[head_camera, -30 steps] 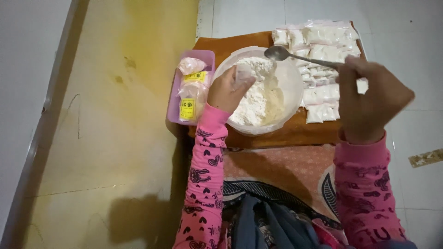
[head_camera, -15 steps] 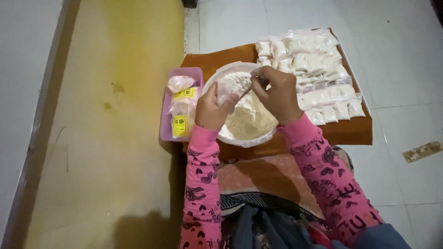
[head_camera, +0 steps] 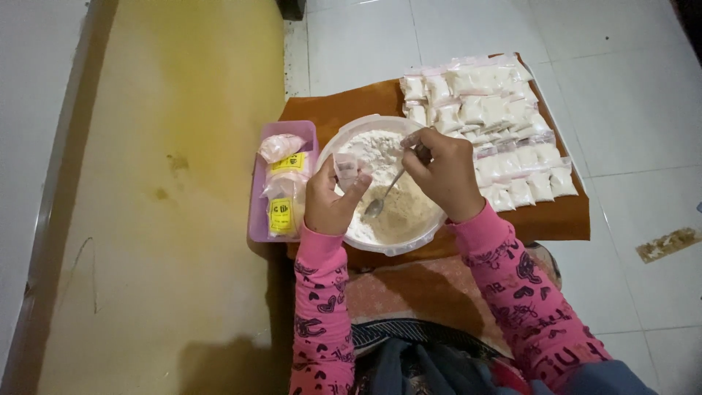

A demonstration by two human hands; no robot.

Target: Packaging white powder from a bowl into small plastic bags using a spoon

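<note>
A small clear plastic bag (head_camera: 345, 167) is pinched in the left hand (head_camera: 330, 201) over a white bowl of pale flour (head_camera: 380, 183), while a metal spoon (head_camera: 382, 197) is gripped by the right hand (head_camera: 441, 172), its tip dipped in the flour.

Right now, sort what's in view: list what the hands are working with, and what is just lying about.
In use:
left hand holding a small clear bag
right hand holding a metal spoon
bowl of white powder

Lying about:
rows of filled small bags on the brown board
purple tray with bag packets
</note>
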